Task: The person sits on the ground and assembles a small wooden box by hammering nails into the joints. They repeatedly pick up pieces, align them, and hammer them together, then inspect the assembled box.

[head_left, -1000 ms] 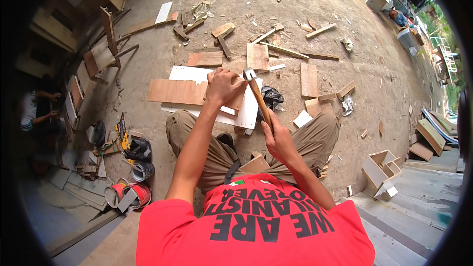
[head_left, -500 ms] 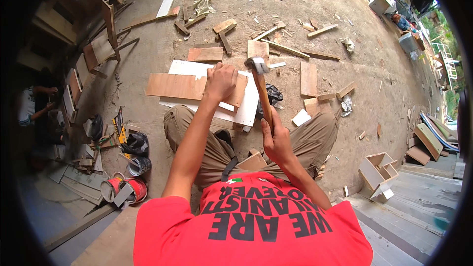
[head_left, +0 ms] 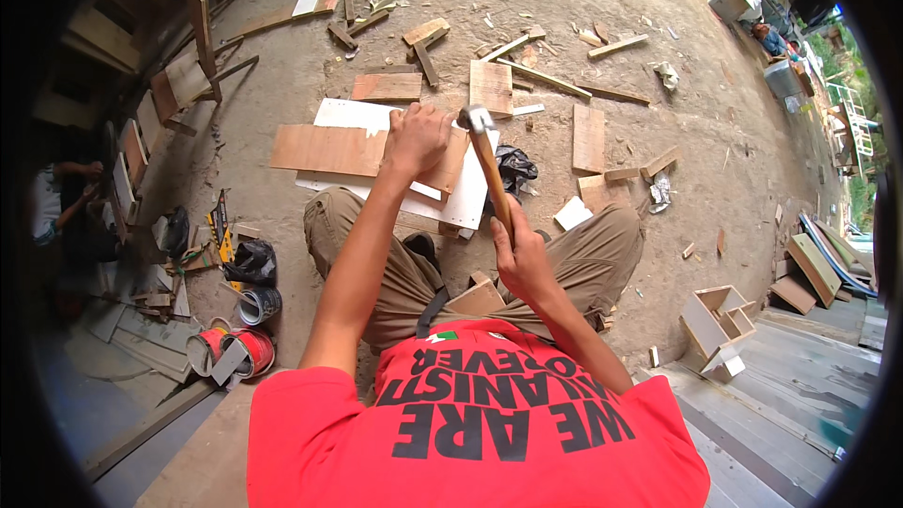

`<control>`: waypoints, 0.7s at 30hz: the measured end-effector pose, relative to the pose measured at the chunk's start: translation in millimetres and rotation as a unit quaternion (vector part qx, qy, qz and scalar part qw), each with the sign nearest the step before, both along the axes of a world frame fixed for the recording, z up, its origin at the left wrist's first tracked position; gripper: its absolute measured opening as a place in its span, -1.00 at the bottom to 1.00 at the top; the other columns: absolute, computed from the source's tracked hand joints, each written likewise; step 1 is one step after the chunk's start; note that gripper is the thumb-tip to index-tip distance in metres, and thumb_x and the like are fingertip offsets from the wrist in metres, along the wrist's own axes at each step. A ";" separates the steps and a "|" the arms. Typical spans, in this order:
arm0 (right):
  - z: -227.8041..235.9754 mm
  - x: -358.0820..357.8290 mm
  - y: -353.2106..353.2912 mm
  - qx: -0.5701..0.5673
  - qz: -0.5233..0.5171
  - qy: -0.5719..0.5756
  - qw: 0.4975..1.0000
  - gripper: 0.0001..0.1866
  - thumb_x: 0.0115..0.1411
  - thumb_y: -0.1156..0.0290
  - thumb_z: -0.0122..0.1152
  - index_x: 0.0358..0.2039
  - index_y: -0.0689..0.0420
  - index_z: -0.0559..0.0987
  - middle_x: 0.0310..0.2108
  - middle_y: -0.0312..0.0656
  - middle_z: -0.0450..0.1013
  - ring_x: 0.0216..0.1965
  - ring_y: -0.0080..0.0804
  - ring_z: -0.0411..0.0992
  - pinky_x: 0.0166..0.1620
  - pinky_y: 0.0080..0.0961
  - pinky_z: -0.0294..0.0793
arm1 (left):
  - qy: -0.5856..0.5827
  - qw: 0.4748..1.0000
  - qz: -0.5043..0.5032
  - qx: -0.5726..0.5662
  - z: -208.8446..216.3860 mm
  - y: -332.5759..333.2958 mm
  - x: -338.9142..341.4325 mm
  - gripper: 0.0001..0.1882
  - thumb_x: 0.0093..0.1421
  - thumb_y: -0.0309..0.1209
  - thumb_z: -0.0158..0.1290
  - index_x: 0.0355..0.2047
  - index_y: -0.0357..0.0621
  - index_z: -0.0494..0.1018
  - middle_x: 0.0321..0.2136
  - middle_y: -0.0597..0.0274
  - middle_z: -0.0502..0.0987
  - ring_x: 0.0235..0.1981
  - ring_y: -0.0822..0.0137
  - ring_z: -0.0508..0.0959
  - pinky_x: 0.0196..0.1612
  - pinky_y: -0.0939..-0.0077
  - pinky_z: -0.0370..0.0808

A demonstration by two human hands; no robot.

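My right hand [head_left: 523, 259] is wrapped round the wooden handle of a claw hammer [head_left: 490, 169]. The hammer's metal head is raised close to my left hand [head_left: 417, 139]. That left hand rests over a brown wooden board [head_left: 324, 150], its fingers curled together near the board's far edge; whatever they pinch is hidden. Beneath the brown board lies a white panel [head_left: 467, 196], which sticks out on the far side and at the right. Both pieces sit in front of my crossed legs.
Wood offcuts such as a square block [head_left: 490, 87] and a short plank [head_left: 589, 138] litter the dirt floor. A black plastic bag [head_left: 514, 169] lies right of the panel. At left are a handsaw [head_left: 222, 226] and red cans [head_left: 256, 348]; at right, a small wooden box [head_left: 704, 325].
The hammer's head has shifted slightly left, nearer my left hand, and my right hand has moved a little left. The whole view has shifted slightly too.
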State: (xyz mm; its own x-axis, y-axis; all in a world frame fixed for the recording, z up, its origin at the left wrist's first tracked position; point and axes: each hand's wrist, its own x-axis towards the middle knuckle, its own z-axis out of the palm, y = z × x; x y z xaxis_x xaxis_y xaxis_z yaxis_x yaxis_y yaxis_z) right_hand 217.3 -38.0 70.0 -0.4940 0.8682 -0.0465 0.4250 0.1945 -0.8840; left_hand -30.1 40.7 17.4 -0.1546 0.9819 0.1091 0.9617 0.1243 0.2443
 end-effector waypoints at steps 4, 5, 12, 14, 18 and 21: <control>14.6 6.8 -2.2 -0.071 0.005 -0.040 0.997 -0.50 0.38 0.38 -0.02 0.27 0.25 0.19 -0.52 0.16 0.45 -0.49 -0.02 0.55 -0.41 -0.27 0.43 | -0.018 1.000 0.005 0.000 1.9 -1.7 1.3 -0.63 0.38 -0.15 -0.22 -0.23 -0.04 0.55 -0.21 0.22 0.55 -0.04 0.17 0.48 0.04 -0.07 0.27; 21.9 3.5 -3.4 -0.038 -0.005 -0.003 0.999 -0.51 0.38 0.38 -0.03 0.27 0.22 0.21 -0.53 0.16 0.44 -0.49 -0.02 0.55 -0.42 -0.29 0.41 | -0.013 1.000 0.005 0.006 -0.1 -2.2 -0.2 -0.63 0.38 -0.15 -0.22 -0.23 -0.04 0.55 -0.22 0.22 0.55 -0.04 0.17 0.48 0.04 -0.07 0.27; -6.5 3.8 6.7 0.034 -0.013 -0.041 0.998 -0.52 0.37 0.38 -0.02 0.27 0.20 0.23 -0.53 0.15 0.44 -0.51 -0.03 0.53 -0.42 -0.24 0.42 | -0.023 1.000 0.007 0.018 -3.7 3.4 0.6 -0.63 0.39 -0.15 -0.22 -0.23 -0.04 0.55 -0.25 0.20 0.56 -0.07 0.15 0.49 0.03 -0.05 0.28; 3.8 6.6 9.0 -0.003 -0.025 0.005 1.000 -0.52 0.37 0.37 -0.02 0.26 0.20 0.23 -0.55 0.15 0.44 -0.56 -0.06 0.49 -0.45 -0.23 0.41 | -0.024 0.999 0.001 0.026 -4.9 4.0 -1.0 -0.62 0.39 -0.15 -0.22 -0.23 -0.04 0.55 -0.25 0.20 0.56 -0.07 0.14 0.50 0.03 -0.05 0.28; 28.1 2.9 7.3 -0.010 -0.028 0.008 1.000 -0.51 0.37 0.36 -0.01 0.26 0.20 0.23 -0.54 0.15 0.45 -0.57 -0.11 0.48 -0.43 -0.23 0.41 | -0.014 1.000 0.005 0.021 -5.2 2.3 -1.0 -0.62 0.40 -0.16 -0.24 -0.25 -0.05 0.55 -0.26 0.19 0.57 -0.07 0.14 0.50 0.04 -0.07 0.28; 2.2 2.2 7.6 0.020 -0.015 -0.039 0.999 -0.51 0.38 0.32 -0.02 0.25 0.22 0.24 -0.56 0.15 0.44 -0.57 -0.10 0.49 -0.42 -0.22 0.41 | -0.022 1.000 0.010 0.006 -0.9 3.4 1.7 -0.61 0.40 -0.17 -0.25 -0.25 -0.07 0.55 -0.24 0.19 0.58 -0.07 0.14 0.50 0.06 -0.09 0.28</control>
State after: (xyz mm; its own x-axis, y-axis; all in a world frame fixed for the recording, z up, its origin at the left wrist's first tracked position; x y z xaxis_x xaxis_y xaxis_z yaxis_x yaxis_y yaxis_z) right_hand 219.5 -30.4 72.2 -0.4643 0.8844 -0.0479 0.4982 0.2161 -0.8397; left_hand -28.4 44.1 16.5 -0.1791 0.9772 0.1142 0.9474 0.1400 0.2878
